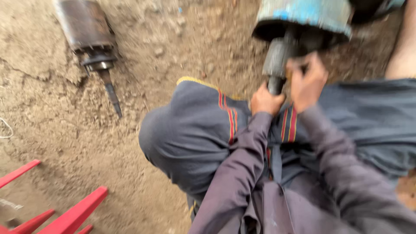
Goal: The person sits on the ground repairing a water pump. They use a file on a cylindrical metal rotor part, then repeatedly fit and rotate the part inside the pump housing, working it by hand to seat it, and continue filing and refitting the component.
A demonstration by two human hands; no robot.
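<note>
Purple-grey sleeves [242, 182] fill the bottom of the frame, nearest to us, running up from our own arms over knees draped in grey cloth with red and yellow stripes [229, 117]. We crouch over bare, cracked earth [65, 130].

Our left hand [265, 100] closes in a fist around the lower end of a dark cylindrical shaft [277, 65], gripping it just above our lap. Our right hand [307, 82] sits beside it, slightly higher, fingers curled against the same shaft; motion blur keeps us from telling how firmly it grips.

The shaft juts down out of a worn blue metal housing [303, 17] at the top edge of the picture, its dark rim just above our hands. It stands between our knees, tilted slightly towards us.

Well apart to the left, a rusty cylindrical motor part [84, 30] lies on the soil, its thin spindle [112, 93] pointing down the frame. Red metal bars [73, 214] cross the lower left corner. A bare limb of another person [403, 47] shows at the right edge.
</note>
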